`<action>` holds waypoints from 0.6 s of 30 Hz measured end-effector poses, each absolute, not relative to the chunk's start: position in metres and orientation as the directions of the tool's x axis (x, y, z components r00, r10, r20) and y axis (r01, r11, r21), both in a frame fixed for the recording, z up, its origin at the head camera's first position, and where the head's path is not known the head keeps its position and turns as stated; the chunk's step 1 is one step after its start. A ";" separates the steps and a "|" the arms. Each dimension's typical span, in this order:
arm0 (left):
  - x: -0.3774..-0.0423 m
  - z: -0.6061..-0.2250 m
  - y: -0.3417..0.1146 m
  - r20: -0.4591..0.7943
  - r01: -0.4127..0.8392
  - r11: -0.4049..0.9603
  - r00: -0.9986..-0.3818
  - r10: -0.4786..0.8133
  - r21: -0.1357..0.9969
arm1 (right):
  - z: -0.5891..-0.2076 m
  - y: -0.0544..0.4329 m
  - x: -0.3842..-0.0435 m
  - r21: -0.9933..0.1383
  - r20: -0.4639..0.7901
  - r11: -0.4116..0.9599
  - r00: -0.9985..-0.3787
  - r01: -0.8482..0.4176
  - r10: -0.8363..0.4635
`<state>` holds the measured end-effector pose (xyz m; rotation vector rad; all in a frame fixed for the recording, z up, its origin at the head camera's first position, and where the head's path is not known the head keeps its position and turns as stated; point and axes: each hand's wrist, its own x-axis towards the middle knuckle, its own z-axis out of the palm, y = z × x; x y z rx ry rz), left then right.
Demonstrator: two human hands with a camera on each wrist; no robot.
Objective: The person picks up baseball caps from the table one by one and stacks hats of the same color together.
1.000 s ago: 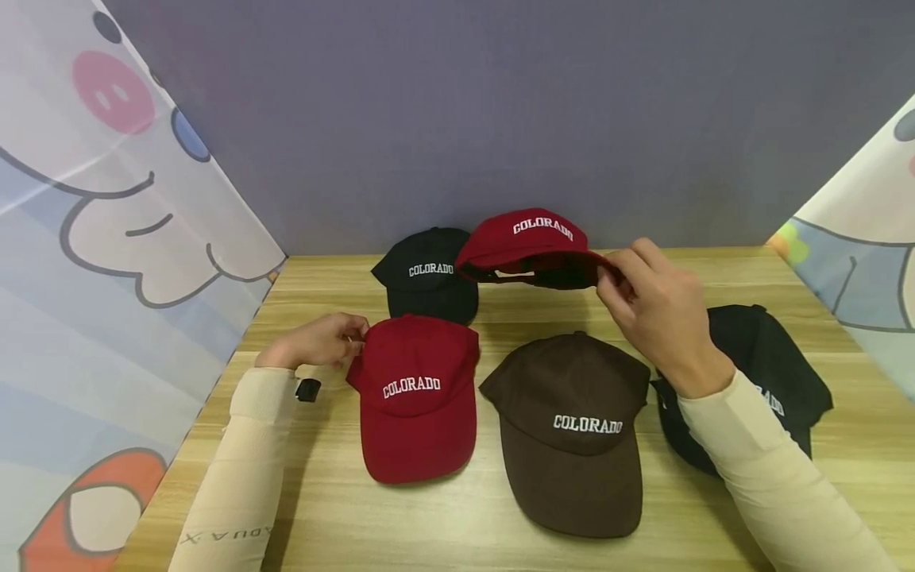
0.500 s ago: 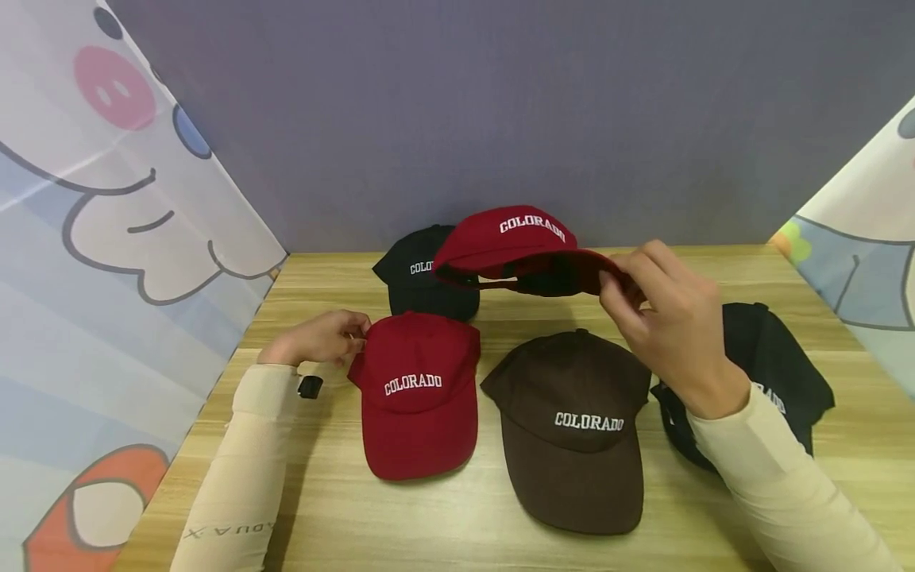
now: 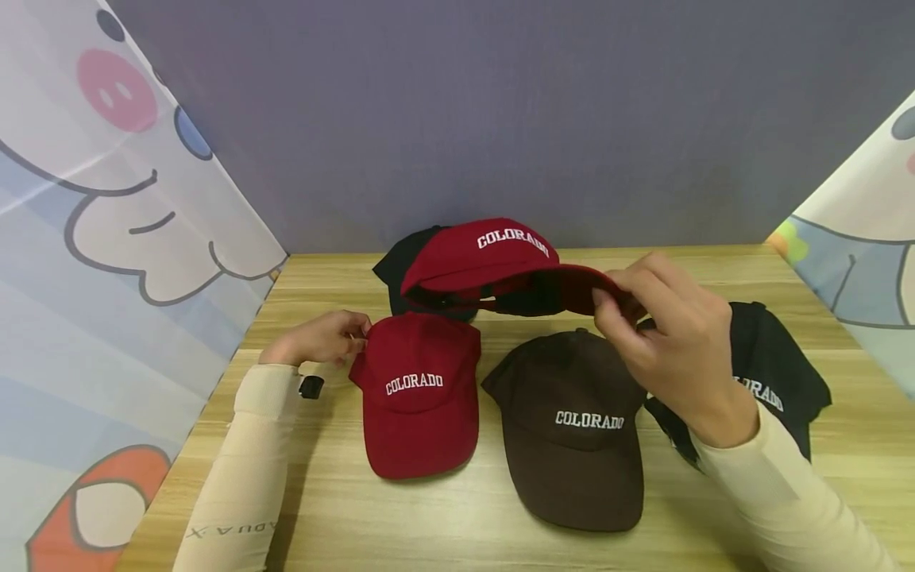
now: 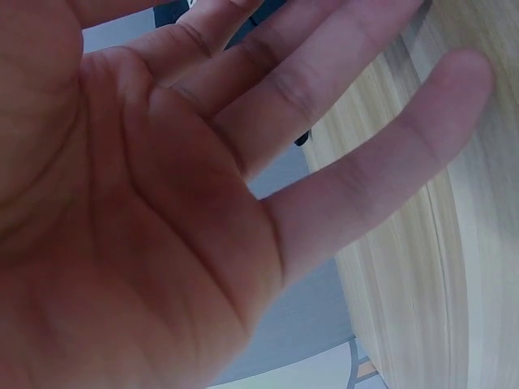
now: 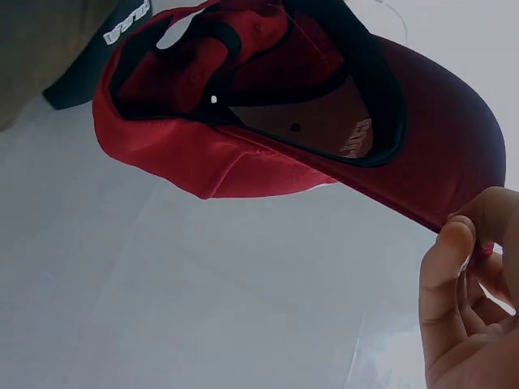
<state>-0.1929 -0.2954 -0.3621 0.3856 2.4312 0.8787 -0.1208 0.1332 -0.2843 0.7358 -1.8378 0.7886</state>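
Five baseball caps with white lettering in view. Right hand [image 3: 675, 349] pinches the brim edge of the raised red cap [image 3: 479, 258] between thumb and fingers; the crown sticks out leftward from the hand, underside and inner band showing. Head view: this cap is above the table [image 3: 400, 524], partly covering the back black cap [image 3: 396, 270]; can't tell if those two touch. Left hand [image 3: 318, 339] is at the rear left edge of the front red cap [image 3: 422, 397], which lies on the table, brim toward the person. Left fingertips meet that edge; can't tell if they pinch it. Little finger extended in left wrist view. Brown cap [image 3: 572, 437] beside the front red cap; another black cap [image 3: 775, 361] partly behind right hand and sleeve.
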 end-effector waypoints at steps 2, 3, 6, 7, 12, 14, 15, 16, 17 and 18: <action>-0.193 -0.361 -0.295 -0.375 0.088 0.749 -0.824 0.425 0.656 | -0.283 0.133 -0.119 -0.184 0.927 0.609 -0.342 -0.772 -0.153; -0.193 -0.361 -0.295 -0.374 0.090 0.750 -0.824 0.425 0.656 | -0.283 0.132 -0.118 -0.179 0.927 0.608 -0.340 -0.774 -0.159; -0.193 -0.362 -0.295 -0.370 0.096 0.750 -0.824 0.428 0.654 | -0.282 0.131 -0.116 -0.168 0.930 0.599 -0.327 -0.783 -0.166; -0.194 -0.362 -0.295 -0.370 0.096 0.749 -0.824 0.430 0.655 | -0.281 0.130 -0.116 -0.164 0.930 0.597 -0.324 -0.786 -0.171; -0.194 -0.364 -0.296 -0.373 0.094 0.742 -0.818 0.437 0.664 | -0.280 0.127 -0.113 -0.162 0.931 0.569 -0.316 -0.806 -0.183; -0.195 -0.364 -0.297 -0.374 0.091 0.741 -0.818 0.437 0.666 | -0.280 0.126 -0.113 -0.160 0.933 0.561 -0.309 -0.812 -0.182; -0.195 -0.364 -0.297 -0.374 0.091 0.741 -0.818 0.437 0.666 | -0.279 0.125 -0.112 -0.157 0.935 0.558 -0.306 -0.815 -0.182; -0.195 -0.364 -0.297 -0.374 0.091 0.742 -0.819 0.435 0.664 | -0.279 0.123 -0.112 -0.156 0.937 0.554 -0.301 -0.818 -0.180; -0.196 -0.364 -0.297 -0.374 0.090 0.744 -0.820 0.433 0.662 | -0.278 0.122 -0.111 -0.155 0.938 0.549 -0.297 -0.821 -0.179; -0.196 -0.365 -0.297 -0.374 0.090 0.745 -0.821 0.432 0.661 | -0.278 0.121 -0.111 -0.153 0.939 0.544 -0.292 -0.825 -0.180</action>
